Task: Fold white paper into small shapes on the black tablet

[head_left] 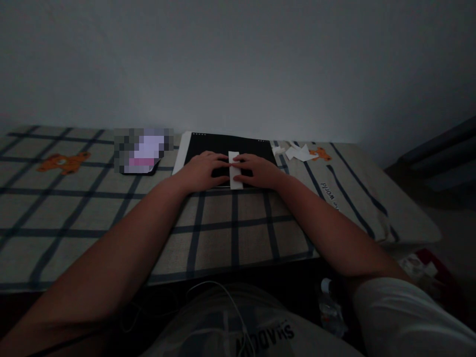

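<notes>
White paper strip [235,180] lies lengthwise away from the person on a black-faced flat sheet [230,142], its near end just past the sheet's near edge. Left hand [204,171]: unclenched, thumb well apart from the fingers, tips at the strip's left edge. Right hand [259,171]: likewise spread, gap between thumb and fingers, tips reaching over the strip from the right. Neither hand is closed around it; fingertip pressure cannot be told. Paper scraps [298,153] lie right of the sheet on checked tablecloth [217,238].
</notes>
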